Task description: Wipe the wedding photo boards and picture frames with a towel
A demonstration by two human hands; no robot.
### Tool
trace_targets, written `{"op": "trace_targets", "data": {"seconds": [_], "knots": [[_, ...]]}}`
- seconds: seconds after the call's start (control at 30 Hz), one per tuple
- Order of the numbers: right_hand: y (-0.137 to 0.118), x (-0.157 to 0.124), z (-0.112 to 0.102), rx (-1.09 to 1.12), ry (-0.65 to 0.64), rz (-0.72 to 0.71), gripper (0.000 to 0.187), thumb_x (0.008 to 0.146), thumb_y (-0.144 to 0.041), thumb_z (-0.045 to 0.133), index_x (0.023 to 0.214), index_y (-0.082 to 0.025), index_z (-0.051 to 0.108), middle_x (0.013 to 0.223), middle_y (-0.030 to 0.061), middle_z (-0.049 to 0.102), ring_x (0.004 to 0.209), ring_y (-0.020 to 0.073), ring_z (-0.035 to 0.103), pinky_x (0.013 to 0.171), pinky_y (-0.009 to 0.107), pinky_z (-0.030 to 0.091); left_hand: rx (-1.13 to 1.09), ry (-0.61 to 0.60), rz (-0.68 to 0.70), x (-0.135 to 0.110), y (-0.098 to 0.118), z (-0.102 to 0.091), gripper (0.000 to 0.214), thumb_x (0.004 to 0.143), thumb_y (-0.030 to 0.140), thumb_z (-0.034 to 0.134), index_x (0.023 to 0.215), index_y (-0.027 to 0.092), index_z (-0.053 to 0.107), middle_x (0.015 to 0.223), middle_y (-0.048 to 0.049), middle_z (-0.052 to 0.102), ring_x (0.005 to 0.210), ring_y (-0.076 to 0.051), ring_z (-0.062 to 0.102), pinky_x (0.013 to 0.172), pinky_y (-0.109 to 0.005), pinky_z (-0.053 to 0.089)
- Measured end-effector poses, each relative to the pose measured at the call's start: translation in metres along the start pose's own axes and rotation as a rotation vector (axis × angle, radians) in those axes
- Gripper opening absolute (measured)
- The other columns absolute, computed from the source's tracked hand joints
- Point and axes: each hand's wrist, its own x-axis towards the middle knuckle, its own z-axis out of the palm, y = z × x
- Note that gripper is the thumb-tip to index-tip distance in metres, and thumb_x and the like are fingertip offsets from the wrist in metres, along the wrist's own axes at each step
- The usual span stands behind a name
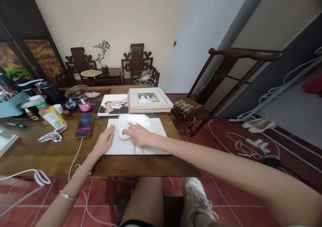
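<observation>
A white board (157, 133) lies flat near the table's front edge, with two tan strips marked on its lower part. On its upper half rests a folded white towel (141, 119). My right hand (138, 134) is on the towel, its fingers bent and pressed into the near side; some fingertips are hidden. My left hand (106, 140) lies flat along the board's left edge, fingers stretched out, holding nothing. Just behind the board are a framed photo (148, 97) on a stack and a photo panel (114, 105).
Left on the wooden table (83, 163) are a phone (84, 125) with a cable, silver scissors (53, 134), a tilted bottle of yellow liquid (51, 114) and a pink cup (84, 104). A wooden chair (226, 82) stands to the right; cables (251, 146) lie on the floor.
</observation>
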Motion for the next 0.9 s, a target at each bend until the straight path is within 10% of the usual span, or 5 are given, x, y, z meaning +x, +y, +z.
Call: {"op": "trace_targets", "data": {"seconds": [0.13,0.43,0.9], "knots": [[0.008,0.006,0.007,-0.015,0.030,0.013,0.049,0.076,0.002,0.043,0.121,-0.014,0.056,0.122,0.0181,0.061,0.134,0.0337,0.034,0.101,0.057,0.034,-0.008,-0.003,-0.010,0.000,0.000,0.000,0.050,0.096,0.041,0.034,0.125,0.010,0.061,0.138,-0.0152,0.054,0.134,-0.024,0.045,0.116,-0.044,0.030],[-0.074,-0.039,0.021,-0.044,-0.143,-0.110,0.062,0.069,-0.008,0.061,0.129,-0.019,0.054,0.154,0.0139,0.032,0.139,0.0461,0.022,0.103,0.069,0.029,-0.029,0.002,-0.017,0.000,0.003,-0.001,0.053,0.098,0.042,0.028,0.123,0.009,0.062,0.137,-0.0153,0.056,0.134,-0.023,0.045,0.116,-0.043,0.030],[-0.013,0.024,0.014,-0.053,0.009,0.089,0.056,0.080,-0.004,0.046,0.135,-0.016,0.046,0.153,0.0161,0.032,0.138,0.0432,0.024,0.102,0.069,0.028,-0.070,0.053,-0.032,-0.001,0.007,-0.005,0.059,0.097,0.051,0.027,0.129,0.012,0.058,0.139,-0.0123,0.055,0.134,-0.023,0.046,0.116,-0.041,0.030]]}}
